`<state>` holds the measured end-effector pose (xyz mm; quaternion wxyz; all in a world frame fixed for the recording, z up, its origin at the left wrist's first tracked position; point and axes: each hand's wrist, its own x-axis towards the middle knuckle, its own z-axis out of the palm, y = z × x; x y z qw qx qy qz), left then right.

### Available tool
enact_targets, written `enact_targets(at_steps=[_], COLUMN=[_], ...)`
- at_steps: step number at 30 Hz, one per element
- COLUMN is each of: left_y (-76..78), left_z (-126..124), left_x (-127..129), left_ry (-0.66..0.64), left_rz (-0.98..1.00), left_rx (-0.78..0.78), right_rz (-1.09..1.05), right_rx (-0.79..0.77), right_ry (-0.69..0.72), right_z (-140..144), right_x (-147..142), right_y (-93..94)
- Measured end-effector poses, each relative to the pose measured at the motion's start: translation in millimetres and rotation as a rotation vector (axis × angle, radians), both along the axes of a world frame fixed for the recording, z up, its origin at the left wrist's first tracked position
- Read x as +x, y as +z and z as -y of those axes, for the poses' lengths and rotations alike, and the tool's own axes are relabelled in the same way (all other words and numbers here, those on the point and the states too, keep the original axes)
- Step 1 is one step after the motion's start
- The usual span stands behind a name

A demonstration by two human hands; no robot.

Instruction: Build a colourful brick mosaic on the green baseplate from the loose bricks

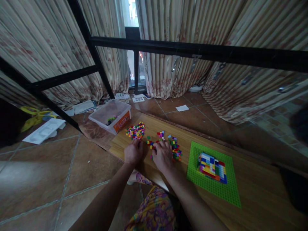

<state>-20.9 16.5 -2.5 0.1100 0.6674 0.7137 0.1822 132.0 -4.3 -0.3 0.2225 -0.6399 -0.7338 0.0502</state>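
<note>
Small coloured building bricks (pixel 136 130) lie in a loose pile on the wooden table. Just below that pile is my left hand (pixel 133 153), its fingers curled together at the bricks' edge; anything between them is hidden. My right hand (pixel 163 156) reaches over a second scatter of bricks (pixel 176 150), fingers bent down and closed among them. A pink piece shows by its fingertips, but I cannot make out whether it is gripped. To the right, a green baseplate (pixel 194 166) carries a low block of multicoloured bricks (pixel 211 167) joined together.
A clear plastic box (pixel 106 112) with an orange label and a few dark and green pieces stands beyond the table's left end. Black metal framing (pixel 168 46) crosses in front of striped curtains (pixel 183 22). Papers (pixel 182 108) lie on the tiled floor.
</note>
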Motion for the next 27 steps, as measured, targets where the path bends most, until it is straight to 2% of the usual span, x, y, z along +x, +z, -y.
enact_targets(at_steps=[11, 22, 25, 27], left_y=[2.0, 1.7, 4.3, 8.2], left_z=[0, -1, 1, 6], left_x=[0, 1, 0, 0], left_ry=[-0.001, 0.011, 0.024, 0.021], left_rz=[0.040, 0.034, 0.086, 0.201], left_rx=[-0.032, -0.001, 0.020, 0.036], right_rz=[0.023, -0.035, -0.103, -0.179], right_rx=[0.022, 0.021, 0.058, 0.105], right_ry=[0.045, 0.141, 0.148, 0.156], right_z=[-4, -3, -1, 3], right_x=[-7, 1, 3, 5], right_y=[1.9, 1.2, 2.5, 7.0])
